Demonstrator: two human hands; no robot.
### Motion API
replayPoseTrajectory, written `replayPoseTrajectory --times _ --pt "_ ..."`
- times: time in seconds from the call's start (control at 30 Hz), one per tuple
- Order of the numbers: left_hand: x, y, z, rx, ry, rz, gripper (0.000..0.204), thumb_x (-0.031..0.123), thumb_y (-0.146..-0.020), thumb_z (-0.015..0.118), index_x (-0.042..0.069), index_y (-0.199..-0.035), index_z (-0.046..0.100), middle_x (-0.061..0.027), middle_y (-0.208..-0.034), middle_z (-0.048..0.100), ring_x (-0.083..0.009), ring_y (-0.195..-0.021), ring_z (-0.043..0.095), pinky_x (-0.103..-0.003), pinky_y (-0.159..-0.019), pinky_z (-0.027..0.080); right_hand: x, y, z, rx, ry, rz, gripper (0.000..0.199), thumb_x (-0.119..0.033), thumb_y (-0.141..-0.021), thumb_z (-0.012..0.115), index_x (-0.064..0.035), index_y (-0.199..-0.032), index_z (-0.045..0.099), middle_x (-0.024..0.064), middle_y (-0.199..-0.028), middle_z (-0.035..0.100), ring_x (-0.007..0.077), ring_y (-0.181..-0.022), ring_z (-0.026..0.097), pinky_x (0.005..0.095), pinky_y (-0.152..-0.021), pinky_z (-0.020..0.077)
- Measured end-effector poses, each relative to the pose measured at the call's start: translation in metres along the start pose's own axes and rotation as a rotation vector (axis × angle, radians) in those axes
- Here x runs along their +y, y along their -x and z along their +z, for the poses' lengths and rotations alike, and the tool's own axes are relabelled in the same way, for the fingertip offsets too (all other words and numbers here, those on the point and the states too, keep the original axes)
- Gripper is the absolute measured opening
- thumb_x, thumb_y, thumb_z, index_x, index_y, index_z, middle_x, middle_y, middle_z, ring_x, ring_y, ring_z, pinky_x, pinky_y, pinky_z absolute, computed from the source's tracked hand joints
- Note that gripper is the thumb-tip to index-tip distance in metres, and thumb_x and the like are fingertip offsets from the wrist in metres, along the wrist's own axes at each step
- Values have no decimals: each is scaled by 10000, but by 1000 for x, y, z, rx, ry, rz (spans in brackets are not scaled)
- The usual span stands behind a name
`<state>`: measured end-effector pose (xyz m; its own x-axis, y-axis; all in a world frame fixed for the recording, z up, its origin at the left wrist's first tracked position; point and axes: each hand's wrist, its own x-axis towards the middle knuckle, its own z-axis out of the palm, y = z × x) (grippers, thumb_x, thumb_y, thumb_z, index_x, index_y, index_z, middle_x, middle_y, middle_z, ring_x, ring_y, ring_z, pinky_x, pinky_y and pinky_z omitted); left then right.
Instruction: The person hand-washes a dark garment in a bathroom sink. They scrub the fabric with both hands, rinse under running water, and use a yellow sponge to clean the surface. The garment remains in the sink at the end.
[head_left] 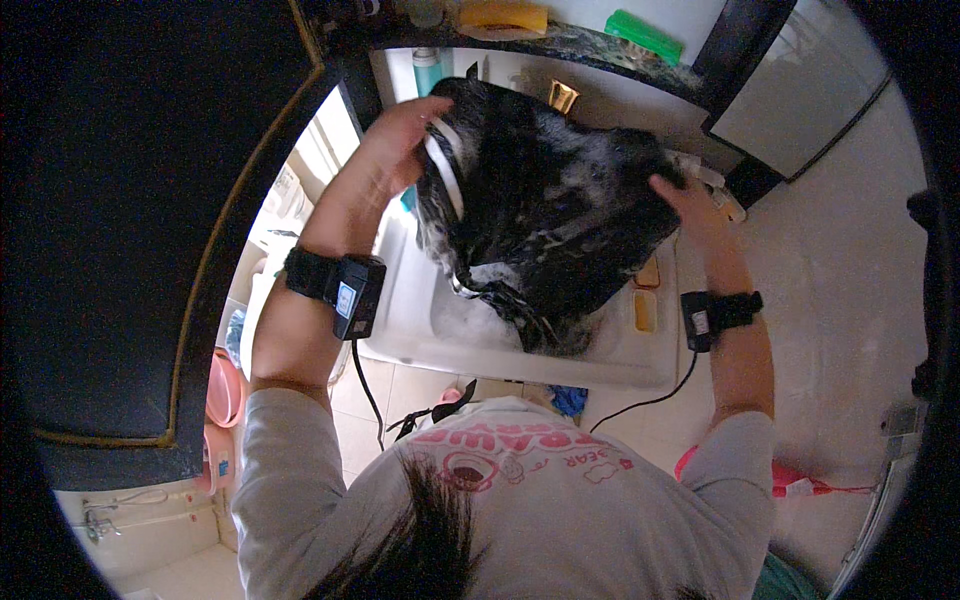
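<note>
Soapy black garment (545, 215) held over white basin (640, 365); left hand (400, 140) and right hand (690, 200) each grip it.

Colour rundown: the wet garment (550, 210) in the upper middle of the frame is black, flecked with white suds, with a white band near its left edge. The sink (610, 365) under it is white. Black wrist straps (335, 285) on both arms. Grey sweatshirt (520, 500) at the bottom, with a pink print. Yellow sponge (503, 16) and green brush (645, 36) along the top edge, pink basin (226, 390) at lower left.
</note>
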<state>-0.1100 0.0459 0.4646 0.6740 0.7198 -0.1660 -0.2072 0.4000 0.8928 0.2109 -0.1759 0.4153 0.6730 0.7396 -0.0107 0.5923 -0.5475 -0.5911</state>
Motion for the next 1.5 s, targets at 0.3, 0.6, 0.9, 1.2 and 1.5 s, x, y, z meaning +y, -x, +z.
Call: replayPoseTrajectory --times 0.3,0.6,0.9,1.2,1.5 --pt "-33 19 38 -338 120 -37 449 19 -788 495 -5 -1223 386 -118 -1002 564 -238 -849 618 -361 -719 548 -34 39 81 -404 -56 -368 786 -250 -689 769 -19 -1311 346 175 -1299 446 300 -1138 466 364 -960 370" --pt "-65 29 54 -410 197 -41 624 33 -781 627 15 -1286 260 -144 -1006 538 -244 -866 609 -329 -734 534 -118 95 78 -100 -471 -372 631 -191 -726 721 -25 -1247 406 134 -1090 566 225 -919 580 318 -831 464" --pt "-143 4 -60 -147 -430 161 1044 317 -702 765 7 -1407 61 -154 -1423 235 -238 -1292 272 -356 -1073 184 -135 88 49 -157 -1055 20 433 -142 -743 687 -17 -1131 542 117 -1067 596 268 -951 582 367 -832 463" --pt "-134 -28 -85 -26 -583 452 238 127 -823 566 13 -1004 464 -64 -884 528 -156 -823 486 -295 -767 418 -72 59 -1 320 -466 -120 344 -286 -821 642 -16 -1029 590 51 -968 599 166 -878 544 289 -794 412" --pt "-16 -3 -27 30 -1013 675 269 108 -751 611 25 -1007 602 -134 -867 650 -204 -803 617 -308 -757 477 17 46 -27 240 -272 -88 299 -322 -892 549 -35 -944 612 -11 -820 573 111 -777 490 256 -740 387"
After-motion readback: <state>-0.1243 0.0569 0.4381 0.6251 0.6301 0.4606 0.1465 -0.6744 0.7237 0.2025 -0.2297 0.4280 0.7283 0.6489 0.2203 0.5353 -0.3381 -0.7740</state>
